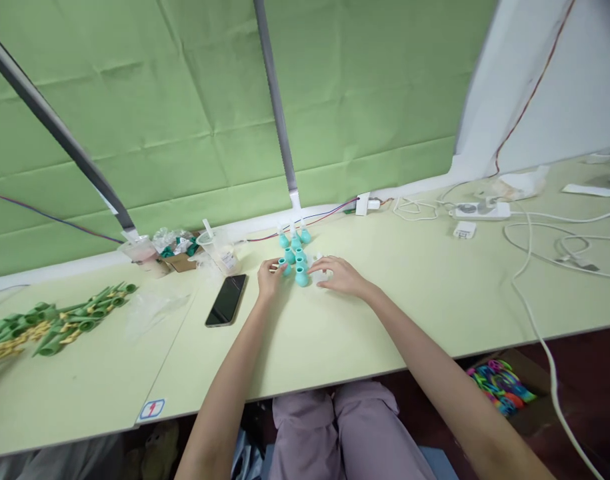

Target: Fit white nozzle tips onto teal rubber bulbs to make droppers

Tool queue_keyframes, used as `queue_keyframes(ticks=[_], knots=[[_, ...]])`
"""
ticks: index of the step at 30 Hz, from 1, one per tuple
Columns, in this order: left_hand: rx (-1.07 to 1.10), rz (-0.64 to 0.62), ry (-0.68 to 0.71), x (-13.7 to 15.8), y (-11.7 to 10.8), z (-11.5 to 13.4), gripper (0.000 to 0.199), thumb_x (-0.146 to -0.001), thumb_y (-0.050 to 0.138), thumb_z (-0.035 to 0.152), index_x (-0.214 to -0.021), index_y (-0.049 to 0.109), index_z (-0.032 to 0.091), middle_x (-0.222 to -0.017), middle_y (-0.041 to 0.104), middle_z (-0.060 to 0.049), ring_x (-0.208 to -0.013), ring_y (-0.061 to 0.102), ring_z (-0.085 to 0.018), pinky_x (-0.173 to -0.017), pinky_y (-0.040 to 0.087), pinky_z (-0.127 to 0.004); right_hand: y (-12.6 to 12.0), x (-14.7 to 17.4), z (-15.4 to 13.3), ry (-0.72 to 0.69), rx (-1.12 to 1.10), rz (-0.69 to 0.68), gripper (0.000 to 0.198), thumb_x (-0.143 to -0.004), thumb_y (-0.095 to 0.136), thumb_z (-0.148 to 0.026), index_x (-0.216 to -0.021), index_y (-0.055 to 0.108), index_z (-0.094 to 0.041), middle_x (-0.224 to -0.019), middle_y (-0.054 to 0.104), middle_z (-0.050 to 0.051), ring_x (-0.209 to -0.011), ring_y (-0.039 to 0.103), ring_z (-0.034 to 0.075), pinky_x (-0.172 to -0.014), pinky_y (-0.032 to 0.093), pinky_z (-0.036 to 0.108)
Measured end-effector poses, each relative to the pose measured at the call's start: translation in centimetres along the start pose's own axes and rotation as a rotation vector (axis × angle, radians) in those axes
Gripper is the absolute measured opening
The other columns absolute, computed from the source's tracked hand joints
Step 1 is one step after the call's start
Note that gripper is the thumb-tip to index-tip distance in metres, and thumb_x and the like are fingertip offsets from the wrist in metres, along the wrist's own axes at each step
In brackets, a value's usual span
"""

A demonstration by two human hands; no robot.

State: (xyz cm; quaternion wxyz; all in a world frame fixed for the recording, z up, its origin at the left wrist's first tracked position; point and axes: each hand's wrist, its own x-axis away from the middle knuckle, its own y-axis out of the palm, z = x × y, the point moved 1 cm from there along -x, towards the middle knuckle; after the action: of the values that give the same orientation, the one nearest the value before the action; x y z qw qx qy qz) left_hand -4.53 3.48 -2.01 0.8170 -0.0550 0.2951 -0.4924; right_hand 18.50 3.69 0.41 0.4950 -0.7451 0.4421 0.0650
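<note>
Several small turquoise vase-shaped bottles stand in a cluster in the middle of the table. My left hand (pixel 269 277) is at the cluster's left side, its thumb and fingers closed around an open-mouthed bottle (pixel 284 268). To the right, my right hand (pixel 339 276) has its fingers spread, with the fingertips beside the front bottle (pixel 301 277); I cannot tell whether they touch it. Small translucent white pieces (pixel 319 272) lie partly hidden under that hand. At the back of the group, other turquoise bottles (pixel 305 235) carry clear white tops.
A black phone (pixel 227 300) lies left of my left arm. Plastic cups (pixel 219 252) and a small carton (pixel 181 260) stand by the wall. Green and yellow pieces (pixel 79 319) cover the far left. A power strip (pixel 479 211) and white cables (pixel 527 267) lie right.
</note>
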Motion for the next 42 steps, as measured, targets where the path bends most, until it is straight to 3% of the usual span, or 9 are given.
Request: queue_keyframes(ticks=[7,13,20,23,26,31,36,42], knots=[[0.026,-0.002,0.045,-0.8,0.7,-0.5,0.026,-0.065,0.064,0.033,-0.084,0.066,0.017,-0.088,0.06,-0.007,-0.073,0.055,-0.015,-0.067,0.047,-0.029,-1.5,-0.3,-0.7,0.036,-0.202,0.143,0.018,-0.077,0.058,-0.024,-0.093,0.067,-0.023,-0.092,0.065,0.002,-0.07,0.054,0.013,-0.074,0.043,0.028],[0.05,0.017,0.077,-0.9,1.6,-0.9,0.028,-0.067,0.062,0.035,-0.088,0.064,0.016,-0.089,0.058,-0.007,-0.076,0.055,-0.015,-0.066,0.049,-0.028,-1.5,-0.3,-0.7,0.065,-0.233,0.131,0.017,-0.078,0.056,-0.024,-0.089,0.068,-0.021,-0.088,0.066,0.003,-0.069,0.055,0.013,-0.073,0.043,0.027],[-0.132,-0.116,0.132,-1.2,1.4,-0.8,0.027,-0.071,0.06,0.033,-0.093,0.061,0.018,-0.093,0.058,-0.007,-0.078,0.054,-0.016,-0.071,0.046,-0.031,-1.5,-0.2,-1.0,0.081,-0.22,0.108,0.018,-0.08,0.054,-0.027,-0.088,0.069,-0.021,-0.085,0.066,0.002,-0.067,0.055,0.012,-0.071,0.043,0.026],[-0.2,-0.112,0.16,-0.8,0.9,-0.5,0.033,-0.072,0.06,0.036,-0.101,0.057,0.02,-0.095,0.058,-0.006,-0.082,0.053,-0.017,-0.074,0.044,-0.032,-1.7,-0.2,-1.3,0.087,-0.228,0.11,0.018,-0.08,0.054,-0.028,-0.088,0.069,-0.021,-0.087,0.067,0.003,-0.067,0.055,0.012,-0.07,0.043,0.026],[-0.261,-0.03,0.21,-1.1,0.1,0.1,0.035,-0.078,0.052,0.041,-0.108,0.052,0.021,-0.098,0.056,-0.006,-0.086,0.052,-0.018,-0.079,0.042,-0.034,-1.8,-0.2,-1.4,0.102,-0.24,0.118,0.017,-0.08,0.055,-0.028,-0.087,0.069,-0.022,-0.086,0.067,0.002,-0.068,0.055,0.012,-0.069,0.042,0.025],[-0.391,0.12,0.315,-5.4,-0.1,2.0,0.031,-0.083,0.044,0.04,-0.104,0.054,0.02,-0.097,0.054,-0.008,-0.092,0.05,-0.021,-0.084,0.039,-0.037,-1.7,-0.4,-1.0,0.108,-0.252,0.13,0.017,-0.079,0.055,-0.027,-0.085,0.069,-0.021,-0.083,0.068,0.002,-0.065,0.055,0.012,-0.066,0.042,0.025],[-0.61,0.016,0.193,-10.3,2.6,3.8,0.035,-0.072,0.059,0.043,-0.096,0.063,0.018,-0.095,0.056,-0.012,-0.098,0.048,-0.028,-0.082,0.039,-0.039,-1.3,-0.6,-0.7,0.099,-0.25,0.144,0.016,-0.079,0.055,-0.028,-0.083,0.07,-0.021,-0.08,0.068,0.002,-0.063,0.055,0.012,-0.063,0.041,0.024],[-0.562,0.088,0.134,-10.8,5.6,3.4,0.019,-0.064,0.067,0.032,-0.077,0.066,0.018,-0.093,0.06,-0.013,-0.099,0.05,-0.029,-0.08,0.039,-0.038,-1.3,-0.8,-0.9,0.106,-0.237,0.155,0.015,-0.079,0.055,-0.024,-0.081,0.07,-0.025,-0.078,0.068,-0.001,-0.062,0.055,0.012,-0.061,0.04,0.024]])
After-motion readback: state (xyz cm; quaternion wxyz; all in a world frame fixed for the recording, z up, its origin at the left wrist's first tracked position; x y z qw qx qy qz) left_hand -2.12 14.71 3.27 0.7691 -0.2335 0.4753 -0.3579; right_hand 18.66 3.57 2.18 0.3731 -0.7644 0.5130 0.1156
